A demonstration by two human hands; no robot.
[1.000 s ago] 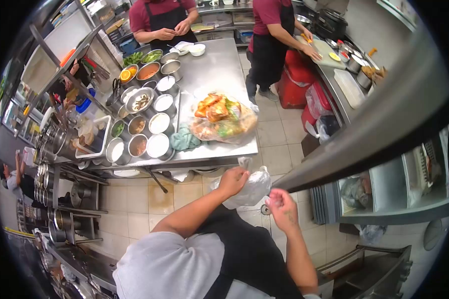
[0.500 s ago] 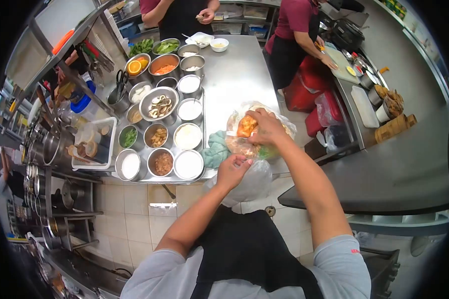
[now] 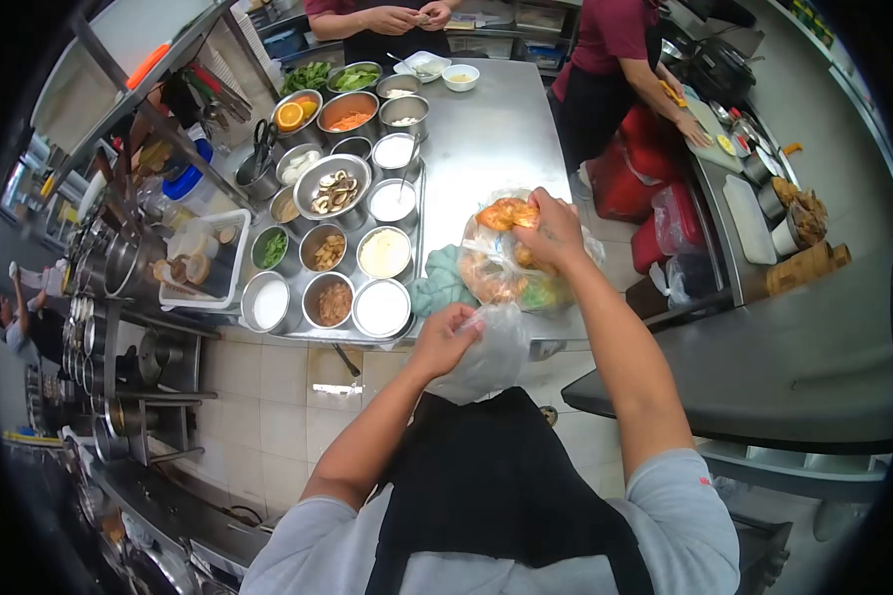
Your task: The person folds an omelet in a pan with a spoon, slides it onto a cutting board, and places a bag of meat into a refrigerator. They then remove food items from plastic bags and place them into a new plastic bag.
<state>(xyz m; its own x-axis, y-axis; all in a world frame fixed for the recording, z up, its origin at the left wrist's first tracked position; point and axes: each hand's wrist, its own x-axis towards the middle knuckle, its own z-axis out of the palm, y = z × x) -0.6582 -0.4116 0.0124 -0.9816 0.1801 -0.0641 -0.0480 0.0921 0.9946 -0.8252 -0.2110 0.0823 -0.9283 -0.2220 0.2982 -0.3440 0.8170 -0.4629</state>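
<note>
My right hand (image 3: pixel 556 233) is closed on an orange-red piece of food (image 3: pixel 506 214) that looks like marinated meat. It is held just above a clear plastic bag (image 3: pixel 488 286) with more orange pieces and something green inside, lying at the table's front right corner. Nearer my body, my left hand (image 3: pixel 448 340) pinches a thin translucent plastic bag (image 3: pixel 496 349), which hangs over the table's front edge. Left of the food bag, a crumpled green cloth (image 3: pixel 442 282) touches it or lies very close.
Several metal containers stand on a tray at left, including sliced mushrooms (image 3: pixel 332 191), shredded carrot (image 3: pixel 349 119) and white contents (image 3: pixel 381 307). White bowls (image 3: pixel 460 77) sit at the far end. One co-worker (image 3: pixel 387 25) stands beyond the table, another (image 3: pixel 610 69) at the right counter.
My right hand has lifted the orange piece up and away from the bag. The left hand still holds the translucent plastic. The far co-worker's hands have come together.
</note>
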